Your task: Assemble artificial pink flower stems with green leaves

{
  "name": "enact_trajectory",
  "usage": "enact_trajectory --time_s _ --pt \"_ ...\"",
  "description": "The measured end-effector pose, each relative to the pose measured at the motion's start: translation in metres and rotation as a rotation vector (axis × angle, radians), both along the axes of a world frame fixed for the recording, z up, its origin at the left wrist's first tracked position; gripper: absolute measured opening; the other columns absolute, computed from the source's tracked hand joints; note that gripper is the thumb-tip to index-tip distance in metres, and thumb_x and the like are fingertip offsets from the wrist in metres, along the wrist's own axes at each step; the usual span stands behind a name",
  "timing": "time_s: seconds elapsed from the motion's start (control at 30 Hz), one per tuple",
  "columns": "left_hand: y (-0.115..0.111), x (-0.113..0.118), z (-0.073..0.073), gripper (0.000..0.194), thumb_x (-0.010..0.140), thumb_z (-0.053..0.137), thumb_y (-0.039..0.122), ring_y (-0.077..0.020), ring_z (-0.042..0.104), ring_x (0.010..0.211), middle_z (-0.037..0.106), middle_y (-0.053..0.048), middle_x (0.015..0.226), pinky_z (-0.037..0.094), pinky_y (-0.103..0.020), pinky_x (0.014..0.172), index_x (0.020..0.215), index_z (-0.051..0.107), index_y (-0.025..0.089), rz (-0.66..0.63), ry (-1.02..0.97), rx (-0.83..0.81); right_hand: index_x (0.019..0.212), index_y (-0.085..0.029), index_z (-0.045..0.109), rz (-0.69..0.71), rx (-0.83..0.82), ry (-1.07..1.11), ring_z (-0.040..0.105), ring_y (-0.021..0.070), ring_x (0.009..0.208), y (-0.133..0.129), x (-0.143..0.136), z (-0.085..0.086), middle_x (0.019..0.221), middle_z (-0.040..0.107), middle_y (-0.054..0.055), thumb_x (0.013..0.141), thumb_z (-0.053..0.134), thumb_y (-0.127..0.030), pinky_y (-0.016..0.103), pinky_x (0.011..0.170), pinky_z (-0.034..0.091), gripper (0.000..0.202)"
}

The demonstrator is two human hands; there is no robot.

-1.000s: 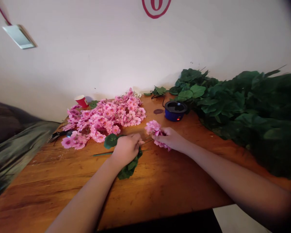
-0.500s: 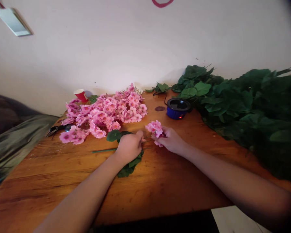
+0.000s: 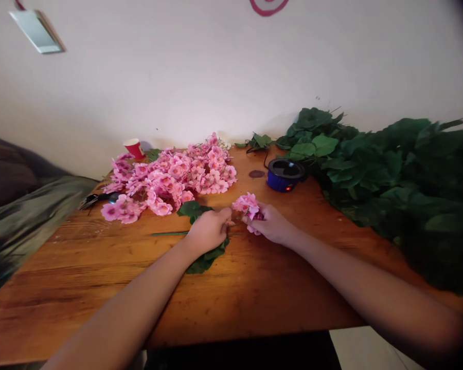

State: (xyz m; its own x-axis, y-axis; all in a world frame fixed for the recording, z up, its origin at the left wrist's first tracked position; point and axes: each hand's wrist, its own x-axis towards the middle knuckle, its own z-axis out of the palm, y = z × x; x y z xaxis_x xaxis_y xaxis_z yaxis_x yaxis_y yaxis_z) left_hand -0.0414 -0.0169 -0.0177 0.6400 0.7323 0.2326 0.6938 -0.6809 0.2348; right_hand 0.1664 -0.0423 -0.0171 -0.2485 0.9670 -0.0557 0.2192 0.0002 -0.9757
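My left hand (image 3: 210,231) is closed round a green artificial leaf stem (image 3: 170,234), whose bare end points left over the table. Dark green leaves (image 3: 206,263) on it stick out above and below the hand. Pink artificial flowers (image 3: 247,204) are pinched in my right hand (image 3: 270,222), just right of the left hand. A narrow gap lies between the two hands, and the flower stem's far end is hard to make out there. Behind them spreads a heap of pink flowers (image 3: 173,177).
A blue melting pot (image 3: 283,177) with a lit red switch stands beyond my right hand, its cord behind it. Green leaves (image 3: 370,164) are piled along the right side. A red paper cup (image 3: 134,148) leans behind the flowers; black-handled scissors (image 3: 100,198) lie at the left edge.
The view has shifted slightly, so the scene sits a little further right. Both hands keep their grips and have hardly moved; the flower stem between them shows less clearly.
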Motion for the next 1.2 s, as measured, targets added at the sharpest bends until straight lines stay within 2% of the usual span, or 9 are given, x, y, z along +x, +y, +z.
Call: enact_trajectory --time_s 0.13,0.27,0.43,0.63,0.77,0.97,1.1,1.2 --pt "-0.002 -0.003 0.005 0.010 0.092 0.046 0.018 -0.0189 0.065 0.070 0.065 -0.002 0.072 0.041 -0.028 0.062 0.087 0.055 0.021 0.014 -0.011 0.045 0.088 -0.018 0.056 -0.039 -0.018 -0.063 0.050 0.0099 0.047 0.004 0.001 0.002 0.059 0.059 -0.002 0.079 0.066 -0.041 0.021 0.042 0.037 0.027" --pt "-0.003 -0.006 0.014 0.021 0.098 0.044 0.030 -0.0177 0.063 0.071 0.066 -0.002 0.076 0.040 -0.028 0.063 0.084 0.056 0.020 -0.004 0.002 0.126 0.088 -0.018 0.057 -0.125 -0.045 -0.079 0.053 0.0107 0.047 0.004 0.003 0.001 0.065 0.062 0.000 0.079 0.067 -0.046 0.019 0.034 0.036 0.031" --pt "-0.002 -0.011 0.025 0.024 0.098 0.046 0.033 -0.0191 0.064 0.081 0.068 -0.004 0.084 0.043 -0.030 0.071 0.083 0.058 0.018 -0.019 0.051 0.194 0.088 -0.021 0.054 -0.219 -0.047 -0.066 0.050 0.0104 0.043 0.002 0.002 0.000 0.066 0.060 -0.002 0.080 0.064 -0.048 0.019 0.028 0.035 0.030" --pt "0.001 -0.019 0.034 0.025 0.098 0.044 0.034 -0.0217 0.065 0.080 0.068 -0.005 0.085 0.043 -0.033 0.072 0.087 0.059 0.018 0.010 0.164 0.247 0.083 -0.020 0.053 -0.300 0.016 -0.073 0.048 0.0074 0.040 -0.001 -0.003 0.006 0.059 0.058 -0.004 0.079 0.061 -0.036 0.016 0.033 0.036 0.018" --pt "0.003 -0.023 0.037 0.019 0.096 0.046 0.029 -0.0219 0.063 0.081 0.067 -0.006 0.086 0.044 -0.033 0.074 0.089 0.060 0.018 0.026 0.157 0.258 0.082 -0.020 0.052 -0.356 0.029 -0.058 0.047 0.0078 0.039 0.000 -0.002 0.005 0.057 0.058 -0.004 0.079 0.061 -0.037 0.018 0.034 0.036 0.019" --pt "0.009 -0.026 0.031 0.009 0.087 0.054 0.020 -0.0208 0.059 0.086 0.065 -0.007 0.088 0.045 -0.032 0.080 0.085 0.062 0.017 0.005 0.101 0.232 0.082 -0.019 0.053 -0.379 0.086 -0.119 0.052 0.0105 0.044 0.005 0.000 -0.003 0.058 0.060 -0.003 0.079 0.060 -0.036 0.019 0.037 0.037 0.018" --pt "0.016 -0.028 0.020 0.014 0.087 0.055 0.024 -0.0213 0.057 0.088 0.062 -0.007 0.085 0.044 -0.033 0.084 0.076 0.062 0.017 -0.008 0.064 0.257 0.081 -0.020 0.054 -0.375 0.107 -0.162 0.054 0.0125 0.047 0.005 0.000 -0.007 0.062 0.062 -0.001 0.082 0.057 -0.040 0.024 0.043 0.042 0.021" --pt "0.022 -0.031 0.011 0.015 0.085 0.057 0.023 -0.0197 0.056 0.085 0.062 -0.005 0.082 0.043 -0.031 0.081 0.072 0.061 0.018 -0.004 0.008 0.220 0.085 -0.018 0.060 -0.449 0.304 -0.311 0.061 0.0166 0.061 0.003 0.001 -0.010 0.076 0.063 0.004 0.084 0.055 -0.040 0.030 0.059 0.050 0.022"
